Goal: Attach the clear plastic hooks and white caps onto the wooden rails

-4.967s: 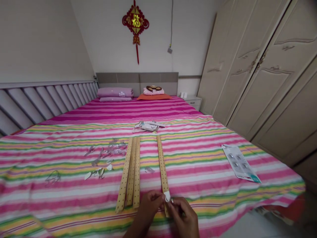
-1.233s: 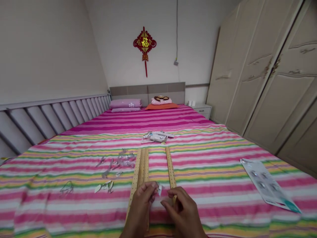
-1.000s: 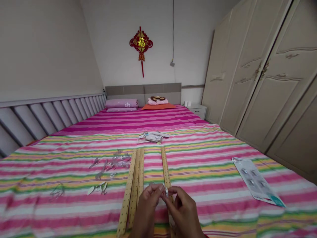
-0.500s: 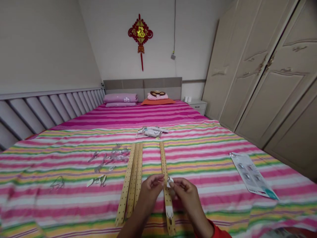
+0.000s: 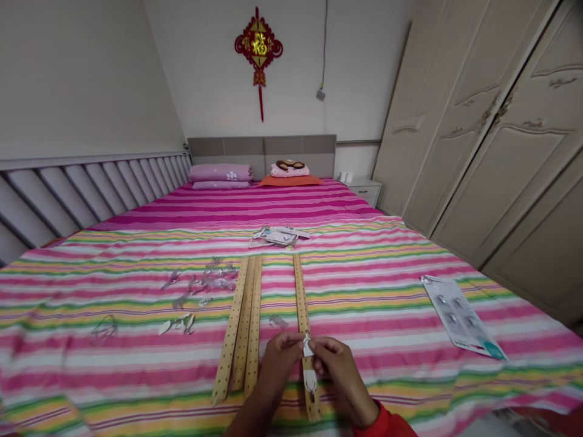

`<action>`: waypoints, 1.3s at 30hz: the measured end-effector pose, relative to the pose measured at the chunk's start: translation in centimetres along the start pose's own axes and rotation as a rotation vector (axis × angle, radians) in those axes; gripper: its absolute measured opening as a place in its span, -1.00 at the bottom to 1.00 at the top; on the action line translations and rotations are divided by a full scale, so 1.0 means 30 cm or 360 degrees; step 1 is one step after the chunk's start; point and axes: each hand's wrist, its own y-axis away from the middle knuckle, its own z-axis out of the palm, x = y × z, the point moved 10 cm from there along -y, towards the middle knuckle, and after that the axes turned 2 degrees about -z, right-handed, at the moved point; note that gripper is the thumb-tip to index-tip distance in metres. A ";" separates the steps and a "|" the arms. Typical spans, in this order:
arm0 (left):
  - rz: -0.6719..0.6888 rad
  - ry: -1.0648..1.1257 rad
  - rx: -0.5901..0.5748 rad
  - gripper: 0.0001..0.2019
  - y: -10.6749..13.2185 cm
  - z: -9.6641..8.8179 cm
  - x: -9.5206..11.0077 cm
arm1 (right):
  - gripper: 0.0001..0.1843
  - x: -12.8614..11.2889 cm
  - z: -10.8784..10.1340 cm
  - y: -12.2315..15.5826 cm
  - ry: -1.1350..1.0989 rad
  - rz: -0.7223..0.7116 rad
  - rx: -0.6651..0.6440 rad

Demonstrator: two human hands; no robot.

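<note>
My left hand (image 5: 281, 359) and my right hand (image 5: 339, 371) meet above a perforated wooden strip (image 5: 300, 303), pinching a small white-and-silver fitting (image 5: 308, 348) between their fingertips. Just below them, a white hook-shaped piece (image 5: 310, 381) sits on that same strip. To the left lie several similar perforated wooden strips (image 5: 243, 321), side by side on the striped bedspread (image 5: 387, 291). A small transparent piece (image 5: 277, 321) rests beside the single strip.
Loose silvery pieces (image 5: 200, 282) lie left of the strips, and a heap of packaging (image 5: 277, 237) lies beyond them. A blister card (image 5: 460, 315) sits on the right. Pillows (image 5: 221, 174) lie at the headboard (image 5: 262, 149), and a wardrobe (image 5: 492, 133) stands along the right.
My hands have dropped slightly toward the strip, still pinching the fitting. The view has tilted upward a little, and the transparent piece beside the strip now shows.
</note>
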 end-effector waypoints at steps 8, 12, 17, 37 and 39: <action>-0.0045 0.0023 0.0040 -0.67 -0.026 -0.011 -0.034 | -0.51 -0.006 -0.009 -0.007 0.0108 -0.0106 0.0079; -0.0030 -0.0019 0.0088 -0.71 -0.020 -0.028 -0.045 | -0.48 0.003 -0.017 -0.001 0.0066 -0.0157 0.0136; 0.0028 -0.0085 0.0101 -0.75 -0.021 -0.027 -0.042 | -0.50 -0.021 -0.023 0.005 0.0139 -0.0308 0.0174; 0.0325 -0.0216 0.0150 -0.66 0.069 0.010 0.175 | -0.59 -0.030 0.013 0.034 -0.0258 -0.0049 -0.0045; 0.0310 -0.0182 0.0190 -0.64 0.080 0.003 0.160 | -0.63 -0.024 0.026 0.050 -0.0408 0.0018 -0.0065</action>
